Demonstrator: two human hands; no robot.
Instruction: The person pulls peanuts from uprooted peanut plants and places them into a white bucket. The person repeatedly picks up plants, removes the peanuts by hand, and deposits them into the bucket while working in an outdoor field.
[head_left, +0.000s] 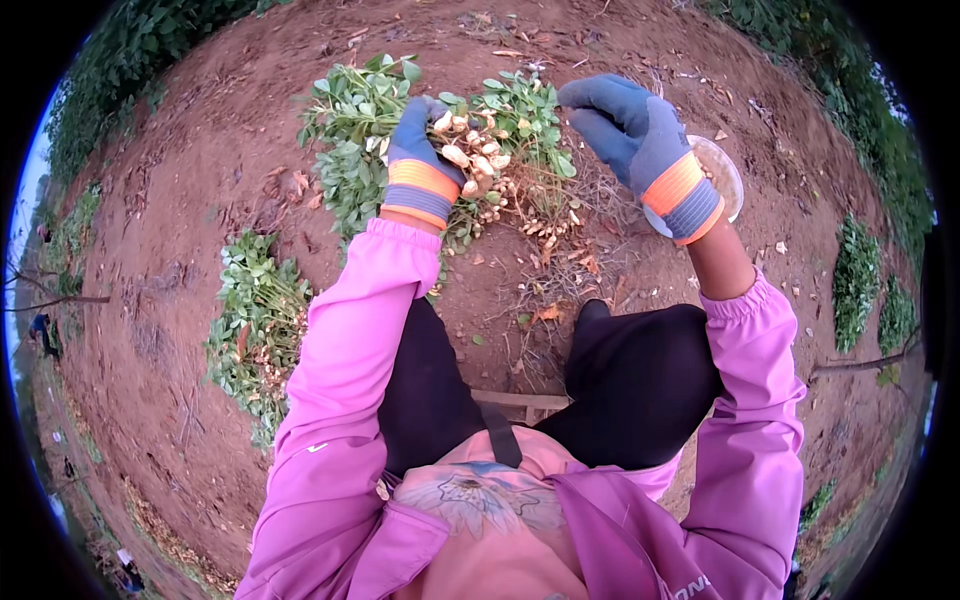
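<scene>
My left hand (420, 150), in a blue-grey work glove with an orange cuff, grips a peanut plant by its base. Its cluster of pale peanut pods (480, 154) sticks out to the right of the glove. Leafy peanut plants (352, 112) lie on the soil around and under that hand. My right hand (637, 131), gloved alike, hovers to the right with thumb and fingers apart. I see nothing between them; the palm is hidden. Partly covered by the right wrist, a whitish bowl (729, 176) stands on the ground with some pods inside.
Another heap of peanut plants (259, 322) lies by my left arm. More plants with pods (551, 217) and dry stalks (555, 330) lie before my feet. A low wooden seat (517, 399) shows between my legs. Green piles (855, 285) sit far right; a person (43, 330) is far left.
</scene>
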